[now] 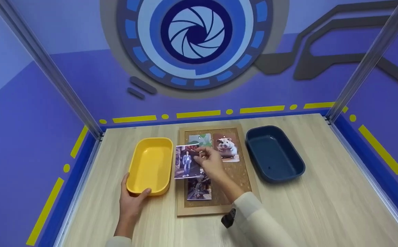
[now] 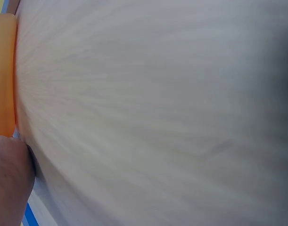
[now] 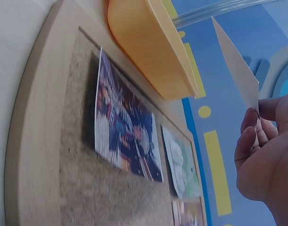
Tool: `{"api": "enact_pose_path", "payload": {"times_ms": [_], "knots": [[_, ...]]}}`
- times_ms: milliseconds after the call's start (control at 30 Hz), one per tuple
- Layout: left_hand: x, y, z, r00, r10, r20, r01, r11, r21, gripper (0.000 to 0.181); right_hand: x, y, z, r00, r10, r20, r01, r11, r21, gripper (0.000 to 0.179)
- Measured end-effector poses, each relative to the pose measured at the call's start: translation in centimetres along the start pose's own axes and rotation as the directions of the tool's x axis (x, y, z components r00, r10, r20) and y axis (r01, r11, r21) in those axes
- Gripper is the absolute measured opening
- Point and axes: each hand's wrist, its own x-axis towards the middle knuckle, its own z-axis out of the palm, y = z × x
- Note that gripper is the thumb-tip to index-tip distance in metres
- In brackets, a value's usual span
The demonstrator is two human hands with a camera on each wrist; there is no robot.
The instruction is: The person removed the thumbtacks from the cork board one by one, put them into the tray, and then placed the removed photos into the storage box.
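My right hand (image 1: 212, 165) pinches a photo card (image 1: 186, 164) by its right edge, and the card shows a standing figure in blue. It hangs over the left side of a wood-framed cork board (image 1: 234, 181). In the right wrist view the card (image 3: 235, 66) is seen nearly edge-on, lifted off the board. My left hand (image 1: 131, 202) grips the near end of a yellow tray (image 1: 151, 164), thumb at the front rim and fingers along the left side. Still on the board are a dark photo (image 1: 199, 189), a hamster photo (image 1: 227, 150) and a green-leaf picture (image 1: 202, 138), partly hidden.
A dark blue tray (image 1: 274, 154) stands right of the board. All of this sits on a light wooden table (image 1: 322, 206). Printed purple panels (image 1: 82, 75) and metal posts (image 1: 51, 68) bound the table at the back and sides.
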Motion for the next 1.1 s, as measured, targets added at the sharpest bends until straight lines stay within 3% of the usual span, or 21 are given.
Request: {"api": "enact_pose_path", "payload": {"times_ms": [533, 900, 1100], "knots": [[-0.1, 0.0, 0.3, 0.999, -0.034, -0.006, 0.034, 0.999, 0.006, 0.108, -0.4, 0.2, 3.2, 0.999, -0.03, 0.038, 0.034, 0.994, -0.107, 0.022], [0.1, 0.0, 0.4, 0.999, -0.032, -0.009, 0.032, 0.999, 0.016, 0.105, -0.3, 0.4, 4.7, 0.998, -0.053, 0.044, 0.055, 0.998, -0.042, 0.021], [0.1, 0.2, 0.1, 0.999, -0.052, -0.007, 0.052, 0.998, 0.04, 0.105, 0.1, 0.8, 5.4, 1.0, -0.005, 0.017, 0.005, 0.999, -0.047, 0.02]]}}
